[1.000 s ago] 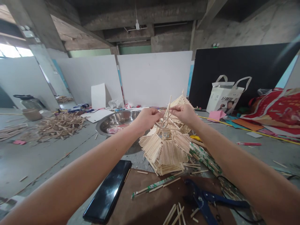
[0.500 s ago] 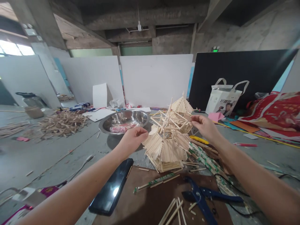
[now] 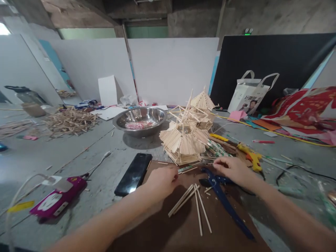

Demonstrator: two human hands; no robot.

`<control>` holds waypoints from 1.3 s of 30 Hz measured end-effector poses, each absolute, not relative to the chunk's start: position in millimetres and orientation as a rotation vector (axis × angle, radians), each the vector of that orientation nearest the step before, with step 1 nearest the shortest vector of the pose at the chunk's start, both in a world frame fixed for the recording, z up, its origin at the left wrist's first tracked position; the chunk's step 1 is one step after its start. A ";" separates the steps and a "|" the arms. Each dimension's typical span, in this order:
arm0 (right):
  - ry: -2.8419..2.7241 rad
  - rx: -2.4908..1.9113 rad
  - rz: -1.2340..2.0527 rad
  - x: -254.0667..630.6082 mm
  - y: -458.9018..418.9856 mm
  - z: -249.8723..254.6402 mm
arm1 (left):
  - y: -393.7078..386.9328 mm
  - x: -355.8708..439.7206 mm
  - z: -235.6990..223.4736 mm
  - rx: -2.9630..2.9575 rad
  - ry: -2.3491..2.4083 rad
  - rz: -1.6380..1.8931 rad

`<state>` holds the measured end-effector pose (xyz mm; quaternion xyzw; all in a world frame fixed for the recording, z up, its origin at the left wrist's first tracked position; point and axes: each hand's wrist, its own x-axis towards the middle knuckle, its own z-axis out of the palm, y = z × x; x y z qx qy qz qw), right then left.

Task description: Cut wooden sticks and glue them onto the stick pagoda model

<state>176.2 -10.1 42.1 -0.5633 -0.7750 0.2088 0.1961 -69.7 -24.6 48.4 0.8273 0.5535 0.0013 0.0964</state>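
My left hand (image 3: 164, 179) is over the brown mat, its fingers curled together beside the green-wrapped packet (image 3: 185, 169); whatever is in them is hidden. Just above the blue cutter (image 3: 223, 199), my right hand (image 3: 232, 169) has thumb and fingertips drawn together, and I cannot make out anything between them. Behind both hands stands a model of thin wooden sticks (image 3: 187, 140) with slatted, sloping roofs and a pointed tower. Several loose sticks (image 3: 183, 201) lie on the brown mat (image 3: 149, 231) between my forearms.
A black phone (image 3: 133, 174) lies left of the mat, with a purple power strip (image 3: 59, 199) farther left. Behind are a steel basin (image 3: 140, 131) and a stick pile (image 3: 70, 120). On the right are a yellow glue gun (image 3: 250, 156), cables and a white bag (image 3: 248, 96).
Both hands have come away from the sides of the stick model, down and nearer to me over the mat. My view has tilted downward, showing the power strip and glue gun more fully.
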 end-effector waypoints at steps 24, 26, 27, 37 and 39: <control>-2.099 -1.561 0.638 170.0 -46.1 13.5 | -57.2 -43.4 2.5 2.615 1.560 -0.053; -2.000 -1.542 0.616 169.0 -36.0 17.7 | -56.6 -48.7 3.3 2.603 1.563 0.040; -1.947 -1.541 0.599 167.1 -29.6 19.5 | -56.2 -51.4 4.7 2.602 1.560 0.125; -1.243 -1.413 1.019 135.3 31.1 20.4 | -17.4 -56.6 12.7 1.921 1.506 1.043; -1.229 -1.400 1.045 133.0 32.7 19.3 | -8.7 -54.9 9.8 1.846 1.463 1.159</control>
